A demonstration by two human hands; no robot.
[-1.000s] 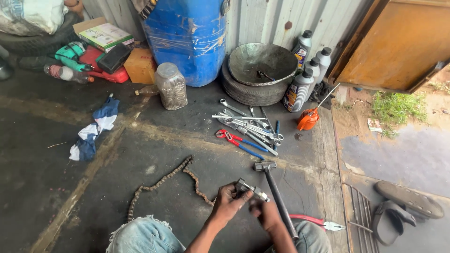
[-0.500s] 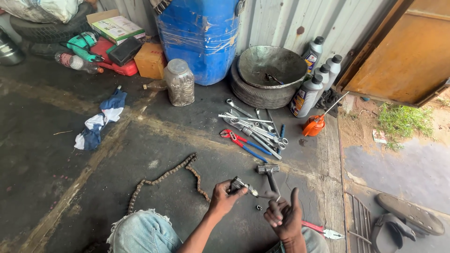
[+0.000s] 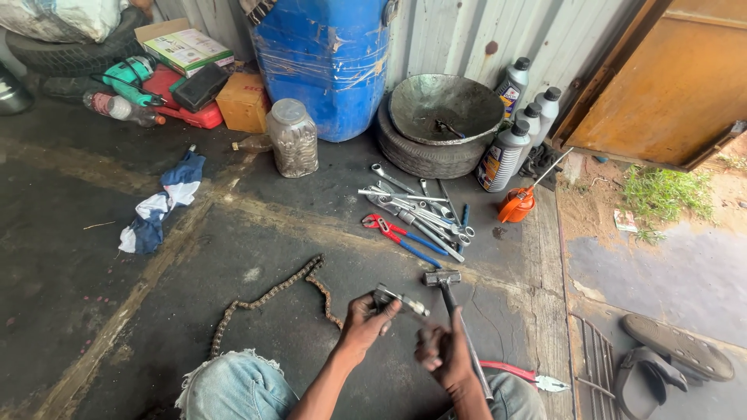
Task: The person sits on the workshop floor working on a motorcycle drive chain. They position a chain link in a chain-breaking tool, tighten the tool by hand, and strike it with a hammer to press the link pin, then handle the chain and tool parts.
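The right hand (image 3: pixel 442 354) is blurred, so its grip cannot be told. The small metal part (image 3: pixel 398 299) in the left hand (image 3: pixel 364 320) is too small to identify. The hammer (image 3: pixel 455 319) handle passes behind the right hand. Below that hand, the red pliers (image 3: pixel 523 376) are partly hidden by the knee.

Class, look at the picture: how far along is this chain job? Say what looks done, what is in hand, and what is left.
Done: the chain lies loose on the floor, and spanners and pliers are laid out. In hand: the left hand holds a small metal tool, with the right hand close beside it; the hammer lies by them. Left: the chain's free end is untouched by either hand.
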